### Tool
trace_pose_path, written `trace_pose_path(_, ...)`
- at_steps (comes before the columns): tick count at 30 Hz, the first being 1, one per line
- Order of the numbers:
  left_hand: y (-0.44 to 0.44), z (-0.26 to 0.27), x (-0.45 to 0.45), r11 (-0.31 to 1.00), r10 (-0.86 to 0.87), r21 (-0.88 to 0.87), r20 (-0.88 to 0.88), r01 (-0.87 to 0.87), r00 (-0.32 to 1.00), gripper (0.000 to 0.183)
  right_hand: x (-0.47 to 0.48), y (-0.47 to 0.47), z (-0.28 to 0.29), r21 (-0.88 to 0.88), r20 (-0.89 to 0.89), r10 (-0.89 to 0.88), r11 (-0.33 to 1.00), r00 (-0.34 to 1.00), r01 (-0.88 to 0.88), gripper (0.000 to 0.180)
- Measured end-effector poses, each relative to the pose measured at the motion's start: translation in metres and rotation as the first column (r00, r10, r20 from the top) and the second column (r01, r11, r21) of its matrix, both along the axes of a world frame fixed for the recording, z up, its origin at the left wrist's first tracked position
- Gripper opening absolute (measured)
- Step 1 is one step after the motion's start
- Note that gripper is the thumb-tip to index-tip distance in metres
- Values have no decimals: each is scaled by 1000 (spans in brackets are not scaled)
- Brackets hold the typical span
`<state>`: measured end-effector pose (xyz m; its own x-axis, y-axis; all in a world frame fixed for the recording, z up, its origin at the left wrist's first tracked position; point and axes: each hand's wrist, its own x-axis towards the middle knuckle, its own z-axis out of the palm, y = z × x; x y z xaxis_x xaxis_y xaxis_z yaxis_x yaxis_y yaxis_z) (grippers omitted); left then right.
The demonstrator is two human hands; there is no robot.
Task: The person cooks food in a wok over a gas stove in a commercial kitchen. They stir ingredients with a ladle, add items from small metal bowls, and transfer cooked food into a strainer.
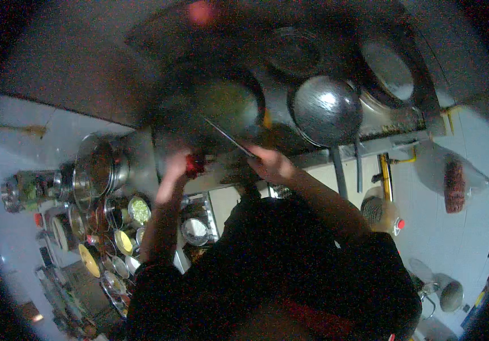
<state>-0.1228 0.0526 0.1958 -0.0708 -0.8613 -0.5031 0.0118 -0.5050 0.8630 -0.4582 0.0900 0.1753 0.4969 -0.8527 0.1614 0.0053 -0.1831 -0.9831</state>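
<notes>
My right hand [272, 164] is closed around the handle of a long metal utensil [227, 135], which points up and left over a large wok [231, 102]. What the utensil's far end is like cannot be made out in the blur. My left hand [176, 166] grips a red cloth or similar red item [195, 165] at the near left side of the wok. Greenish-yellow contents show dimly in the wok through haze.
Right of the wok, a shiny metal wok [327, 111] with a long handle rests on the range. Bowls of ingredients, including chopped green pieces [139, 210] and something yellow [123, 242], crowd the left side beside a large steel pot [95, 166]. A yellow gas pipe [385, 177] runs below the range's right side.
</notes>
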Motion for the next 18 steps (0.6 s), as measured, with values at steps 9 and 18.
trace_pose_path(9, 26, 47, -105, 970, 140, 187, 78, -152, 987, 13, -87, 12, -49, -509, -342, -335, 851, 878, 127, 78)
trace_pose_path(18, -29, 65, -190, 999, -19, -21, 238, 24, 971, 19, -145, -17, -64, -570, -503, -413, 819, 759, 68, 84)
